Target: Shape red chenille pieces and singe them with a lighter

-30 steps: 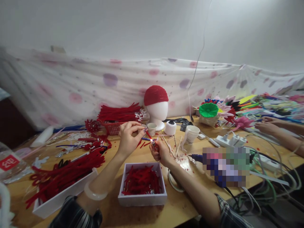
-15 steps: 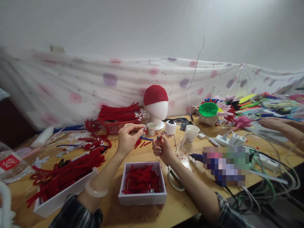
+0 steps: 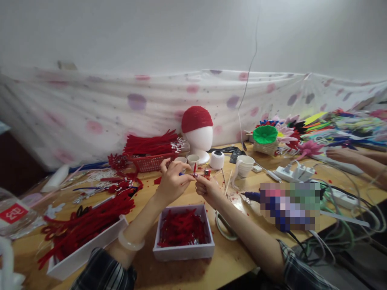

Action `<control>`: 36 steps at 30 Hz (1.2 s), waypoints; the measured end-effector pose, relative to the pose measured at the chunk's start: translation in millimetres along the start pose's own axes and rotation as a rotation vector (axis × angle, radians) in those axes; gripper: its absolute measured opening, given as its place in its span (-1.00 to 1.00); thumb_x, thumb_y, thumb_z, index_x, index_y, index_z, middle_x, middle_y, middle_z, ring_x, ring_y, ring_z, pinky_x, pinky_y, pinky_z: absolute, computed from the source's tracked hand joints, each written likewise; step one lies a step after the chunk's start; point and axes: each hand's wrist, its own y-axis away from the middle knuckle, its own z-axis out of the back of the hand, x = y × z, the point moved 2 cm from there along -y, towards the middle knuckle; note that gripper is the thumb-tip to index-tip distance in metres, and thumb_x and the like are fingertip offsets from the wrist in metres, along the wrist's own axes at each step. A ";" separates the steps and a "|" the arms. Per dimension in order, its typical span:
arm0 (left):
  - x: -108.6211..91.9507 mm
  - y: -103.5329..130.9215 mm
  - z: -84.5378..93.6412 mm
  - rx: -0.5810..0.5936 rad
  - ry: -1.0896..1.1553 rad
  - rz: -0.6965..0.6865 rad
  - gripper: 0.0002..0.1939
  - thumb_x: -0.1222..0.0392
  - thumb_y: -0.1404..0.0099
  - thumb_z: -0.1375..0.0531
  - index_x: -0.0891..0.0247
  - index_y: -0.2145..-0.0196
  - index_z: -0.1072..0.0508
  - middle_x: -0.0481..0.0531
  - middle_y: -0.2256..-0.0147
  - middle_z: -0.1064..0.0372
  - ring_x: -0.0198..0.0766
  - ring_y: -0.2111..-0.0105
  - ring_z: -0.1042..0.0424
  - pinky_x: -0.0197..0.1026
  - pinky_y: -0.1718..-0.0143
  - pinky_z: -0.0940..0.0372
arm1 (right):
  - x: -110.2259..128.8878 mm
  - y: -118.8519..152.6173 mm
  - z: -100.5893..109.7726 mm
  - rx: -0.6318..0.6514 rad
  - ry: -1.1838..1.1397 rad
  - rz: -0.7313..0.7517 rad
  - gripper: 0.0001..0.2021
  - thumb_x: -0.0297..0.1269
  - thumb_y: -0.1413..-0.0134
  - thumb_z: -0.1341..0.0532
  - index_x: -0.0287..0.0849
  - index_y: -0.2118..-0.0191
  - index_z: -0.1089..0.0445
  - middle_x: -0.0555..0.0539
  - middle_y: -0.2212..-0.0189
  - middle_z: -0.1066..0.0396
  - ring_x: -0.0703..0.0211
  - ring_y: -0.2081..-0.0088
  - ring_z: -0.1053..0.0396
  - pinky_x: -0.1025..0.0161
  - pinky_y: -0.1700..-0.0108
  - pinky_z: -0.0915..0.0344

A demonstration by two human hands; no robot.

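My left hand pinches a short red chenille stem piece, upright between thumb and forefinger, the other fingers spread. Close beside it, my right hand is closed around a red lighter, whose metal top shows above the fist. The two hands' fingertips meet or nearly meet at the red piece; I cannot tell whether both touch it. No flame is visible. Below the hands, a white box holds many short red fuzzy pieces. Behind them stands a white foam head with a red wrapped cap.
A white tray of long red stems lies left; a red basket holds more. Paper cups, a white spool, power strips and cables stand right. Another person's hand is at far right.
My left hand has moved down and right with the red piece, bringing it against my right hand. The red piece now points up. The lighter remains in my right hand.
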 end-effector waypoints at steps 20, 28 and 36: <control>21.1 -2.4 -9.4 0.052 0.822 0.816 -0.76 0.02 0.11 -0.43 0.25 0.55 -0.61 0.15 0.27 -0.48 -0.08 0.20 -0.43 -0.13 0.22 -0.29 | -1.1 -0.4 2.2 -0.006 0.322 0.085 -0.56 0.13 0.11 -0.36 -0.22 0.46 -0.38 0.21 0.75 0.06 0.43 0.68 0.19 0.35 0.61 0.26; 19.9 -6.2 -9.4 -0.177 0.917 0.861 -0.71 -0.02 0.16 -0.45 0.22 0.51 -0.61 0.07 0.29 -0.46 -0.12 0.14 -0.42 -0.10 0.02 -0.27 | -6.2 -4.2 4.6 -0.079 0.145 -0.297 -0.50 0.12 -0.10 0.12 -0.09 0.71 0.00 0.18 0.81 0.23 0.41 0.74 0.38 0.37 0.68 0.37; 14.2 -2.4 -17.8 -0.211 0.966 0.906 -0.68 -0.01 0.17 -0.48 0.24 0.49 -0.62 0.07 0.28 -0.49 -0.11 0.12 -0.44 -0.08 -0.02 -0.27 | -14.1 -2.6 3.6 -0.055 0.213 -0.300 -0.64 -0.04 0.01 -0.04 -0.11 0.68 -0.06 0.16 0.78 0.13 0.41 0.71 0.32 0.40 0.67 0.33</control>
